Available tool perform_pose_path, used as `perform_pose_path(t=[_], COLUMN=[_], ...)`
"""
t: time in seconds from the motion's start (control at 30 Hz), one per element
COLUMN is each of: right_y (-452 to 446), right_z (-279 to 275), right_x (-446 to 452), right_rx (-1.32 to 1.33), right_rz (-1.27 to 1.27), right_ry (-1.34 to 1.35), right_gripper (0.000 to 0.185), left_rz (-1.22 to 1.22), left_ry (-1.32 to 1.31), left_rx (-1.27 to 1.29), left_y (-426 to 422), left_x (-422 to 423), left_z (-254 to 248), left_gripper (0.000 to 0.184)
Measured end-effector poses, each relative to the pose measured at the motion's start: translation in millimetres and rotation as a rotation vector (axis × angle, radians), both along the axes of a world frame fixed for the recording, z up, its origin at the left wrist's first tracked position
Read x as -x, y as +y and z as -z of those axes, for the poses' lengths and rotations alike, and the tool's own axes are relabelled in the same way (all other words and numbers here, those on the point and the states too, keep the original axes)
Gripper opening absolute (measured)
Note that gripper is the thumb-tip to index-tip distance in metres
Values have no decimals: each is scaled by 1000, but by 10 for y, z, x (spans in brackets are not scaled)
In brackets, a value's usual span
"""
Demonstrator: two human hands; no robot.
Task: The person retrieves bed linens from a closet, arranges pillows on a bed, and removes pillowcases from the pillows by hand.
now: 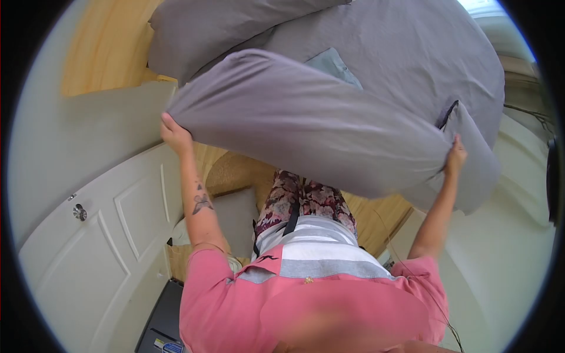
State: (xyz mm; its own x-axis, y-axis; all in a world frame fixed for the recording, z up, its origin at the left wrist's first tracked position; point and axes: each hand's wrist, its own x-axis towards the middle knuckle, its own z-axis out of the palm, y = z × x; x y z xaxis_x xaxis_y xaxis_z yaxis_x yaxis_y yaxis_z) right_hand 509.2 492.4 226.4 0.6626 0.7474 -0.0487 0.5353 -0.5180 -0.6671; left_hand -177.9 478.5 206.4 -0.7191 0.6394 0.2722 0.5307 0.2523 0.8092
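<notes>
A long grey pillowcase (306, 120) stretches between my two hands, held up in front of me over the bed's near edge. It looks filled out, as if a pillow is inside, though I cannot see into it. My left hand (176, 134) is closed on its left corner. Toward the other end, my right hand (455, 157) grips the fabric in a bunch. Beyond that hand a loose flap (474, 150) hangs down, with a dark gap at its upper edge.
Behind is a bed with a grey sheet (406, 53). Another grey pillow (235, 29) lies at its upper left, and a pale blue-grey cloth (335, 66) shows near the middle. A white panelled door (100, 235) stands at left. A grey cushion (236, 220) rests on the floor.
</notes>
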Motion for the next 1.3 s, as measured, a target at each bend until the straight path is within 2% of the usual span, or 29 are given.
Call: perform_pose_path(t=[0.07,0.13,0.17,0.2,0.23,0.3,0.33,0.37,0.43,0.5,0.53,0.57,0.6,0.63,0.7,0.77,0.83,0.93,1.0,1.03,1.07,1.13,1.2,1.23,1.27,1.3], right_y=[422,1015,1300,1535,1674,1749,1584,1351,901,460,330,217,49,-145,-342,-706,-825,-679,-383,-291,-179,-73,-19,90,296,513], right_z=[-153,-52,47,107,176,442,490,478,728,778,885,1019,1144,1259,1443,1586,1475,978,547,490,392,340,491,558,679,852], right_x=[-240,-420,-585,-533,-436,-260,-25,280,519,780,734,688,621,550,356,195,144,625,1321,1606,1991,2694,3104,2974,2699,2340], right_rx=[-46,-13,48,-3,-54,-190,-156,-122,73,292,306,176,52,71,137,193,238,-25,-191,-179,-232,-194,-278,-278,-251,-221], right_rz=[-56,-100,-127,-141,-146,-317,-421,-523,-660,-538,-533,-431,-323,-306,-117,-27,38,-52,-250,-407,-552,-879,-1148,-1135,-1046,-960], right_ry=[-203,-450,-603,-584,-562,-282,-220,-154,-369,-474,-474,-359,-245,-250,29,-24,-73,-288,-265,-321,-192,-143,-159,-160,-282,-396], right_gripper=[54,52,51,46,43,41,42,44,54,62,62,65,67,67,67,64,61,46,39,35,34,43,49,49,50,51], left_rz=[126,220,246,274,280,465,429,441,464,480,536,597,543,493,402,236,232,239,263,83,-99,-301,-537,-601,-580,-443], left_ry=[1,208,236,256,249,-288,-575,-588,-850,-1092,-1000,-905,-718,-530,-184,-210,-180,-36,65,-240,-540,-797,-1134,-1298,-1302,-1347], left_rx=[134,35,215,396,393,319,475,485,403,490,530,562,648,734,488,562,608,604,552,418,277,151,161,184,241,291], left_y=[394,960,1214,1426,1545,1705,1682,1589,1280,835,615,460,348,253,93,242,377,387,287,176,42,-307,-582,-760,-795,-970], left_x=[35,-162,-297,-388,-411,-521,-513,-492,-394,-247,-242,-249,-265,-261,60,405,406,507,455,382,309,163,-356,-473,-886,-1076], left_z=[-184,38,126,210,361,690,753,828,1035,1195,1131,1055,957,898,1290,1127,1013,1089,1225,1265,1321,1538,1516,1745,1609,1773], left_gripper=[49,50,52,54,54,61,68,68,72,69,66,63,57,52,43,38,39,39,38,39,42,53,60,60,62,64])
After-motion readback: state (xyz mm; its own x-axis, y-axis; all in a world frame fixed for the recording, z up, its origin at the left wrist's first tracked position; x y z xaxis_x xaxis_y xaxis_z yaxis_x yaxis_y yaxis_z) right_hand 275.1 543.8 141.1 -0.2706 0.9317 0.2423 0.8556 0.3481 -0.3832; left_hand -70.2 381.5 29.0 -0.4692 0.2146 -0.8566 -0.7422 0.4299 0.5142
